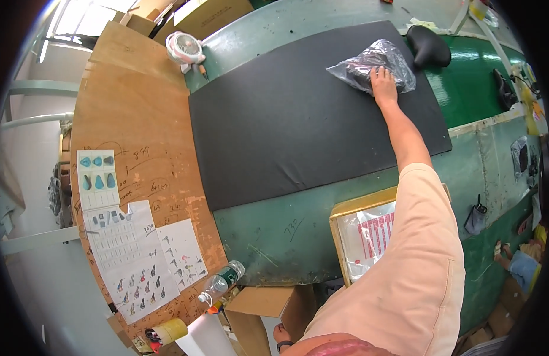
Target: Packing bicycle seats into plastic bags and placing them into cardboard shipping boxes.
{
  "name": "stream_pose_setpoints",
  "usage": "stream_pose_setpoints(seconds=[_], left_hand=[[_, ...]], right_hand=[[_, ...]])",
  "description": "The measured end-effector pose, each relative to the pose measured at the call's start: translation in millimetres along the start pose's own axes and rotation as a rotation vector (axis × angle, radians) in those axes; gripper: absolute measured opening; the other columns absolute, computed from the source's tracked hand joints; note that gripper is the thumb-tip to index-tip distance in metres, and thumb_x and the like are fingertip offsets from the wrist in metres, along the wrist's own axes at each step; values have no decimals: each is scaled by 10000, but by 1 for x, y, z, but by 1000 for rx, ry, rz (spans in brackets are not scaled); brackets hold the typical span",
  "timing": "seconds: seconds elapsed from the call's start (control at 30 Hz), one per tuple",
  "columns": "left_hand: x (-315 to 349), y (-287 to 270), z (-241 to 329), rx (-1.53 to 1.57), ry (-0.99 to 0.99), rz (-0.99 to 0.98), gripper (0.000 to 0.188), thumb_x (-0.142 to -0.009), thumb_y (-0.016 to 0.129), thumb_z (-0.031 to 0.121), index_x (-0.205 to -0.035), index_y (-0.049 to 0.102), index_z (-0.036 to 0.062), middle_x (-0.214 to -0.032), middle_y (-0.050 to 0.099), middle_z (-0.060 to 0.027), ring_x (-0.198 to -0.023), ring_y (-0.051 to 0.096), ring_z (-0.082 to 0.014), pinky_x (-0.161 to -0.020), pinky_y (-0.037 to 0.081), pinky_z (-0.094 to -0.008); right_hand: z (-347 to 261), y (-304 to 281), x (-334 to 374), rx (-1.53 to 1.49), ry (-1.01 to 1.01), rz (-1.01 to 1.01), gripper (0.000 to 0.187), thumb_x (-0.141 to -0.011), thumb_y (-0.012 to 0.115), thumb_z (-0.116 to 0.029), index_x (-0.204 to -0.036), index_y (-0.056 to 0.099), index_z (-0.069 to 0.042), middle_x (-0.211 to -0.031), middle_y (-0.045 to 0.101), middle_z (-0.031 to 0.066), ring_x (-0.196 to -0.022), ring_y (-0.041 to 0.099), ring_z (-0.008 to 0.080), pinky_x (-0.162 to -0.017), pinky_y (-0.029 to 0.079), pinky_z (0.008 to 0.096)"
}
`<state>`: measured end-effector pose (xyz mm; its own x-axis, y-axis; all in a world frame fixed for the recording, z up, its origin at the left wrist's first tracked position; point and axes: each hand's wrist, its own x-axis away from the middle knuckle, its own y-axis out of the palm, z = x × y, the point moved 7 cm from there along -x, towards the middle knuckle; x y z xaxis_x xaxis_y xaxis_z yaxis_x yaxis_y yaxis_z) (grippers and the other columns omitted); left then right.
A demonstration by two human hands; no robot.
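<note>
At the far right of a black mat (pixel 298 118) lies a clear plastic bag (pixel 402 62) with a dark object inside, its shape blurred by the film. My right hand (pixel 384 89) rests on the near side of this bag, back up, its fingers stretched over the film and slightly apart. Just past the bag sits a black bicycle saddle (pixel 427 46). Low in the picture, my left hand (pixel 280 333), with a dark band at the wrist, is beside an open cardboard box (pixel 262 301). Its fingers show too little to make out a grip.
A yellow-edged box (pixel 340 237) with plastic-wrapped contents stands under my right arm. Leftward are a wooden board (pixel 132 101) with printed sheets (pixel 132 255), a clear bottle (pixel 222 281) and a small fan (pixel 184 47). Another dark saddle (pixel 503 89) lies far right on the green table.
</note>
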<state>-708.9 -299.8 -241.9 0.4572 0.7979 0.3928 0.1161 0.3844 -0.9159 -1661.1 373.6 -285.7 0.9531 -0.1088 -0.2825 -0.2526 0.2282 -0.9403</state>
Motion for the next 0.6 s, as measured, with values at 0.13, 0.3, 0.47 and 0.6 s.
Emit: stream_pose_setpoints(seconds=[0.13,0.3,0.47,0.6], left_hand=[[6,-22,40,97,53,9,214,-1024,638,151,-1080,795,16,-1010,796,-206,-937,766,-381,-870,597,-473],[0,-80,141,65,334,235,151,-1011,718,166,-1083,794,57,-970,795,-169,-839,762,-350,-765,602,-453],[4,-172,265,213,769,436,231,-1009,750,166,-1198,781,37,-1125,785,-176,-1011,731,-397,-883,587,-489],[58,-281,332,345,1129,532,516,-909,818,156,-1392,682,38,-1385,705,-158,-1266,659,-376,-1075,535,-485]], right_hand=[[1,-10,-5,-19,43,-22,433,-963,694,-104,-1376,571,-59,-1277,685,190,-1144,720,374,-973,609,446],[10,-99,44,-508,374,-199,694,-774,883,-321,-1303,549,-20,-1234,739,272,-1166,730,441,-970,600,513],[-45,-133,169,-1236,457,-335,607,-792,808,-421,-1194,645,3,-1114,783,208,-1013,772,343,-884,592,468],[-163,-245,298,-1614,360,-891,513,-896,751,-347,-1293,678,-30,-1071,720,81,-930,673,192,-856,551,354]])
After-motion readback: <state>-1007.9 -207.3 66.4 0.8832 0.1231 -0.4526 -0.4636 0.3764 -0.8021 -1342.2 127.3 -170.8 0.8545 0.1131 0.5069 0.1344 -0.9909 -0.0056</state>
